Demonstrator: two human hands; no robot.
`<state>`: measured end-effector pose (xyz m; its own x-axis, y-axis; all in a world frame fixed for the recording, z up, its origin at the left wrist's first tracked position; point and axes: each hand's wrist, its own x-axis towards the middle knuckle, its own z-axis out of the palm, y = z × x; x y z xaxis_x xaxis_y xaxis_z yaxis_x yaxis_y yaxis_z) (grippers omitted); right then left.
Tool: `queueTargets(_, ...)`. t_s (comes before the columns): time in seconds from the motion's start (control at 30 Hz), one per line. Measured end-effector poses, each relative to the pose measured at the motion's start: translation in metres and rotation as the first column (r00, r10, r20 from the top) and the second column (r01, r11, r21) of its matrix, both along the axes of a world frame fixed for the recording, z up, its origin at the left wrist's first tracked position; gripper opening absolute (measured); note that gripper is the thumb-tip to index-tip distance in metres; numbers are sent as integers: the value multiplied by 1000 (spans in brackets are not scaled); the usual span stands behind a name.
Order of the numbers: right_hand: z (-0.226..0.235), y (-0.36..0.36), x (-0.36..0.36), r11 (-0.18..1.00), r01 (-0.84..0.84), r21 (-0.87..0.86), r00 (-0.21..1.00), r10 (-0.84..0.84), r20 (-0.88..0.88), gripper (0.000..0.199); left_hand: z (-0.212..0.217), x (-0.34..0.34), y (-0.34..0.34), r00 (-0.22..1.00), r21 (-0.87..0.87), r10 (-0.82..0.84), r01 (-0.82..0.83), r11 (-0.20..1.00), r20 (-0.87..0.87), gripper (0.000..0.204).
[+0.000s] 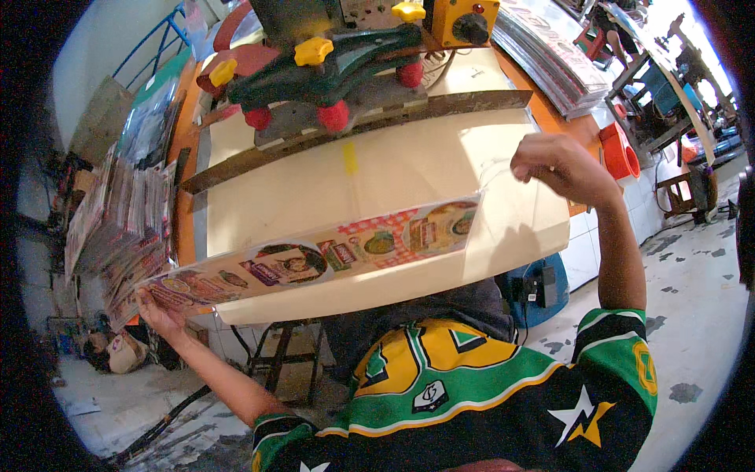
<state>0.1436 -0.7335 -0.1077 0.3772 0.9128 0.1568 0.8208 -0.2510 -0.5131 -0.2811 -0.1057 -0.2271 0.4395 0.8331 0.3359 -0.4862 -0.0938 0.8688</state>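
Observation:
A long printed plastic sheet (366, 245), with food pictures and red checks, lies slantwise across the cream work board (409, 169). My left hand (161, 316) grips its left end, thumb on top, just past the board's edge. Above the board at the right, my right hand (562, 167) is raised with its fingers curled together. A faint clear wisp, perhaps plastic film, shows between these fingers and the sheet's right end; what they hold is too thin to make out. Beyond the sheet, a long metal bar (362, 130) runs across the board.
Behind the bar stands a dark machine frame (330, 67) with yellow and red knobs and a yellow control box (465, 22). Stacked printed sheets (141, 212) stand at the left, and another stack (550, 51) lies at the far right. A red container (620, 153) is near the right edge.

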Motion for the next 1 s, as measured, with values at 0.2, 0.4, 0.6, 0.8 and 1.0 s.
queueTargets(0.2, 7, 15, -25, 998, 12, -57, 995, -17, -100, 3, -1, 3, 0, 992, 50, 61, -55, 997, -110, 17)
queueTargets(0.4, -49, -64, 75, 906, 389, 170, 921, -378, -92, 15, -8, -28, 33, 948, 240, 216, -160, 958, -232, 25)
queueTargets(0.6, -11, -37, 0, 985, 138, 106, 937, -95, -335, 14, 11, -72, 29, 925, 40, 314, -312, 949, -214, 33)
queueTargets(0.8, 46, 18, -62, 751, -644, 142, 617, 621, -483, 23, -6, -54, 34, 944, 31, 289, -287, 957, -161, 37)
queueTargets(1.0, 34, 17, -55, 980, -171, 106, 915, 198, -352, 57, 7, -37, 12, 937, 79, 308, -298, 951, -163, 37)
